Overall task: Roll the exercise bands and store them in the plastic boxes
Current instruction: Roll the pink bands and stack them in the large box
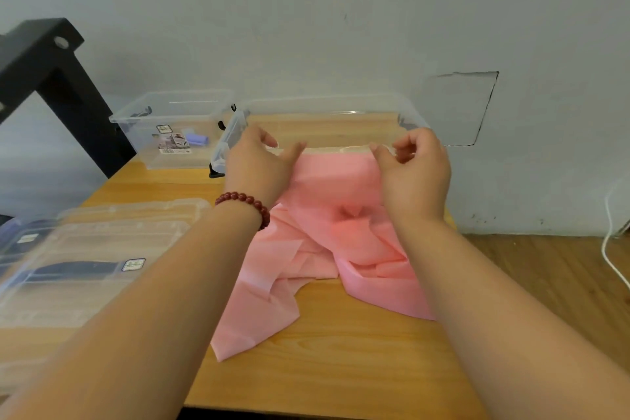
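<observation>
A pink exercise band [327, 242] lies crumpled and spread over the wooden table, its far end lifted toward a clear plastic box [327, 112] at the table's back. My left hand [259, 167], with a red bead bracelet on the wrist, pinches the band's far left corner. My right hand [414, 170] pinches the far right corner. Both hands hover just in front of that box's near wall. A second clear box [170, 123] stands at the back left with a small rolled lilac band [196, 139] inside.
Clear box lids [102, 242] lie stacked at the left of the table [341, 368], over something dark blue. A black metal frame [51, 78] rises at the far left. A white cable [610, 249] hangs at the right, over the wooden floor. The wall is close behind.
</observation>
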